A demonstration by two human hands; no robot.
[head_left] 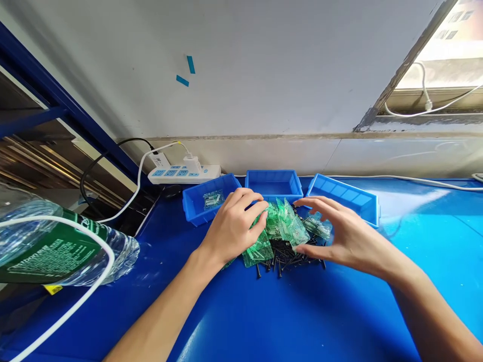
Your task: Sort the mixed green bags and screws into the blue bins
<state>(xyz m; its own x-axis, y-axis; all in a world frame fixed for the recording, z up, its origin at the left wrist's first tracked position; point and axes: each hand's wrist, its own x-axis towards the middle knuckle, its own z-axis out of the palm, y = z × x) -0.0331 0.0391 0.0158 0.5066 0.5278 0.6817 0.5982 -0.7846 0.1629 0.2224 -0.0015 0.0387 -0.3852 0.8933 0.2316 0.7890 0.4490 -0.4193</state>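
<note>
A heap of green plastic packets (289, 223) lies on a pile of loose black screws (281, 256) in the middle of the blue table. My left hand (237, 223) is at the heap's left side, its fingers and thumb curled around a green packet (258, 251), partly hidden by the hand. On the right, my right hand (339, 234) is open, thumb and fingers wide apart beside the heap. Between them, clear packets (319, 226) with small parts rest on the screws. The thumb tip is close to the green packets' lower edge.
Three blue bins stand behind the heap: a left bin (196, 201) with a clear packet (213, 199) inside, a middle bin (273, 183) and a right bin (343, 198). A power strip (184, 173), a large bottle (56, 246) and a white cable (101, 281) are at left.
</note>
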